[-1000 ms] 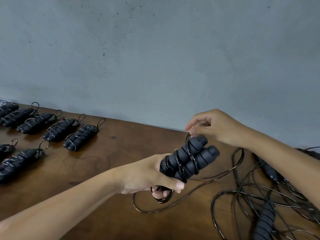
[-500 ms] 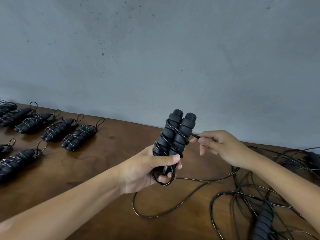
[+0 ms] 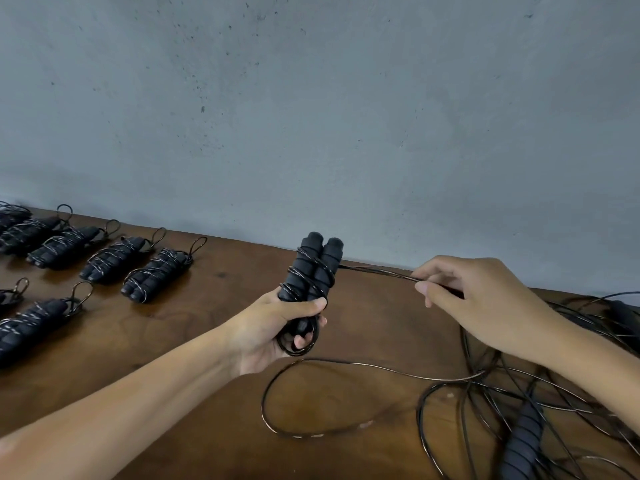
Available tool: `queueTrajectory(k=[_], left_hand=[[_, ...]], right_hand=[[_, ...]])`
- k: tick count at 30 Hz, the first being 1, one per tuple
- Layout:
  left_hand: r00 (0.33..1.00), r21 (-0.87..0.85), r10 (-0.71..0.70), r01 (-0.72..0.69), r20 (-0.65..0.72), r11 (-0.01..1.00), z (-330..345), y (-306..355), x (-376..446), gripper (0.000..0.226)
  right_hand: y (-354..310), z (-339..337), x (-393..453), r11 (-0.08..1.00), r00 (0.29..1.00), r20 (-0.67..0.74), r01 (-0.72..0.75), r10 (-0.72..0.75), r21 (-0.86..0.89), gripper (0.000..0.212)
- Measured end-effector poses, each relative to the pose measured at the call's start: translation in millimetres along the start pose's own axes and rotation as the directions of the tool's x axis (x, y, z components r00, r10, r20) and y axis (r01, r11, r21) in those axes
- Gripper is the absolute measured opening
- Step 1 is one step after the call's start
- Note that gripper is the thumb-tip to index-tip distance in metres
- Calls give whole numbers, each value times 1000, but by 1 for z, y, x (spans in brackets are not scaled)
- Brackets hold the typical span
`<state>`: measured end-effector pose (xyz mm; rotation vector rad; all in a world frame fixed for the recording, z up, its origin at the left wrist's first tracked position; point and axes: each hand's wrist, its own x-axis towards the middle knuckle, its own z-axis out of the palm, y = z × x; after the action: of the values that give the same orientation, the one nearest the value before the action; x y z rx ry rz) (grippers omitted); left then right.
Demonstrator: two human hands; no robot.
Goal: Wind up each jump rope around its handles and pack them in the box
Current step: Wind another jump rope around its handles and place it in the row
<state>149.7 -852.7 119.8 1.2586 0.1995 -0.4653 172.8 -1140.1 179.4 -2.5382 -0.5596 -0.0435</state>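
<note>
My left hand (image 3: 273, 327) grips the lower ends of two black foam jump rope handles (image 3: 313, 268), held upright side by side above the table, with a few turns of thin black cord around them. The cord (image 3: 377, 271) runs taut from the handles to the right, where my right hand (image 3: 474, 306) pinches it between thumb and fingers. The slack of the same cord (image 3: 346, 364) lies in a loop on the wood below. No box is in view.
Several wound jump ropes (image 3: 157, 273) lie in rows on the brown wooden table (image 3: 214, 327) at the left. A tangle of loose cords and handles (image 3: 523, 441) covers the right side. A grey wall (image 3: 311, 116) rises behind the table's far edge.
My left hand tipped the handles from slanting right to upright. My right hand came off the handle tops, moved right and drew the cord out taut.
</note>
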Motion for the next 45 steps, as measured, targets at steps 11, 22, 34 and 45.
queueTrajectory(k=[11, 22, 34, 45], left_hand=[[995, 425, 79, -95, 56, 900, 1, -8, -4, 25], [940, 840, 264, -318, 218, 439, -6, -3, -10, 31], [810, 847, 248, -514, 532, -138, -3, 17, -20, 43], [602, 683, 330, -583, 727, -439, 2, 27, -25, 69]], right_hand=[[-48, -28, -1, 911, 967, 38, 250, -252, -328, 25], [-50, -26, 25, 873, 947, 128, 320, -294, -368, 27], [-48, -29, 36, 964, 935, 236, 264, -264, 32, 17], [-40, -14, 30, 887, 866, 374, 152, -332, 436, 15]])
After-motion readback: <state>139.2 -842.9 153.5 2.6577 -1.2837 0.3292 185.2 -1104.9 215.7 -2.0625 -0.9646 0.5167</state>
